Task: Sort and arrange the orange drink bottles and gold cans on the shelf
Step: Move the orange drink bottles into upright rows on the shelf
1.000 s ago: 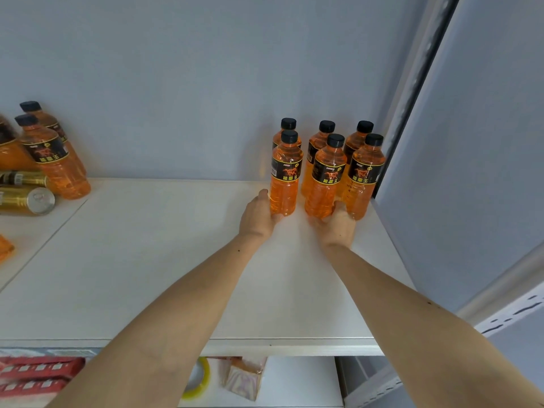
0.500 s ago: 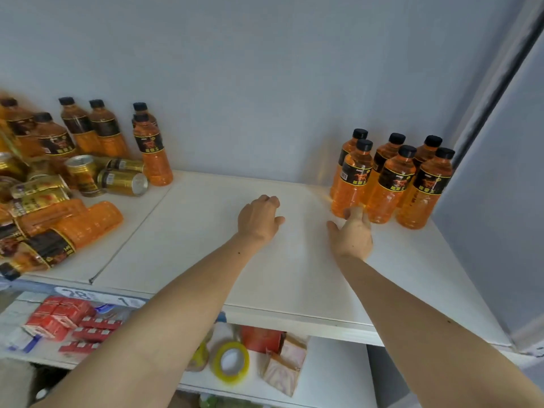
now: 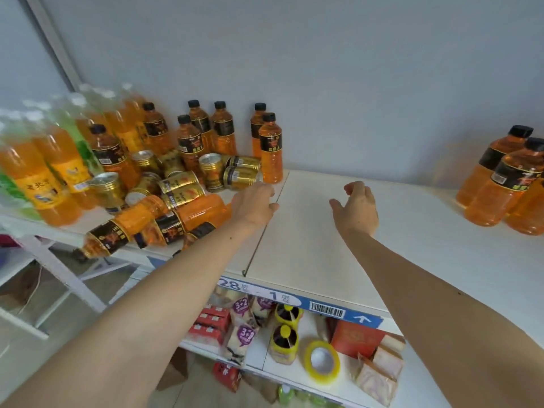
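Head view: your left hand [image 3: 255, 205] and right hand [image 3: 357, 208] hover empty, fingers loosely curled; black-capped orange plastic drink bottles [image 3: 497, 184] grouped at three o'clock, jumbled gold metal cans [image 3: 182, 187] at ten unsorted.

At the lower middle of the frame we read "28" and "1" on the blue and white shelf-edge label [image 3: 265, 290], each followed by a small character we cannot make out; a barcode [image 3: 327, 309] and a white upward arrow [image 3: 364, 318] stand further right on the same strip; below it, purple snack packs [image 3: 245, 334] carry "3+2"; the black labels on the orange drink bottles [image 3: 270, 148] and the print on the gold cans [image 3: 240, 176] are too blurred for us to read.
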### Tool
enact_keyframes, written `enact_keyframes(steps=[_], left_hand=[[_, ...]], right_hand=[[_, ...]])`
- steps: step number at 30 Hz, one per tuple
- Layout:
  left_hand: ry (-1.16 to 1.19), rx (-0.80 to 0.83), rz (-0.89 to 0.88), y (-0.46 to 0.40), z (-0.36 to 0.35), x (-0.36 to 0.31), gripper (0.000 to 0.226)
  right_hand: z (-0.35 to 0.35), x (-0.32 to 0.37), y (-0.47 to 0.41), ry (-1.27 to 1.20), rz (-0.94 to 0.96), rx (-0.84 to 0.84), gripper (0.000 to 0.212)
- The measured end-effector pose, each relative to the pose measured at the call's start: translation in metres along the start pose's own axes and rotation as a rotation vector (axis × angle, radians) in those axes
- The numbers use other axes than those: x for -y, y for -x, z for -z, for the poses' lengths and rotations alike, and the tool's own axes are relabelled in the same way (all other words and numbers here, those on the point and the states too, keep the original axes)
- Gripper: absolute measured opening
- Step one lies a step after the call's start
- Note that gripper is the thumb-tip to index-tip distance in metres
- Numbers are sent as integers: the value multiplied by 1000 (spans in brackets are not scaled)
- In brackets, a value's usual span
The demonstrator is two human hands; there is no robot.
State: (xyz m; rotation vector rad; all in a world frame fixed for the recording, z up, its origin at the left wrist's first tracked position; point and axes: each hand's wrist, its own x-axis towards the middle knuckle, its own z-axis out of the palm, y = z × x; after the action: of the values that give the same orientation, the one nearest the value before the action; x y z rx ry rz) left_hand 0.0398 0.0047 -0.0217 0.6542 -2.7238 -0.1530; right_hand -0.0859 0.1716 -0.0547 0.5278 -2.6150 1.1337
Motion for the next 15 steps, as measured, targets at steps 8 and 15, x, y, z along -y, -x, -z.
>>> enact_keyframes(steps=[8,15], left_hand=[[1,-117,38,-46,27,62,27],[15,-167,31,-94,25,87,30]], right_hand=[[-52,79,-42,-6,128,19,43],[-94,109,-79,38,155,125,60]])
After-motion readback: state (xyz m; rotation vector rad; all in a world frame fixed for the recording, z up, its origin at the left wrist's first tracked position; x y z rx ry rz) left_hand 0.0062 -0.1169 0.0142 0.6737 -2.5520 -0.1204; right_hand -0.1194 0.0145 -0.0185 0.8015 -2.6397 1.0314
